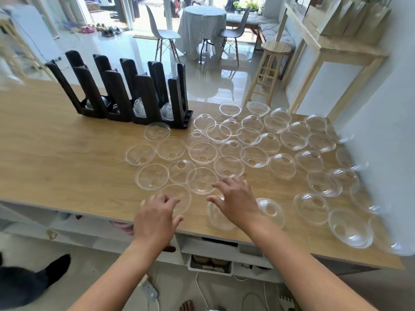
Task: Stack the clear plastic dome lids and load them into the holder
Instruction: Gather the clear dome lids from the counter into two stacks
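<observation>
My left hand (157,217): fingers spread, empty.
My right hand (235,198): spread, empty.
Nearest clear plastic dome lid (216,217): just under right fingers.

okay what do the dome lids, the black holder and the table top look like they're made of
Dome lids: thin clear plastic, glossy; the wood shows through them and their rims catch glints.
Holder: black and matte, maybe painted wood or plastic; hard to tell.
Table top: light wood-grain surface, smooth; could be laminate.

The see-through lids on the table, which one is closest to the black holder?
The lid lying just in front of the black holder, at its right-hand end. It almost touches the holder's base and sits alone at the left of the spread; the other lids lie farther right or nearer the hands.
</observation>
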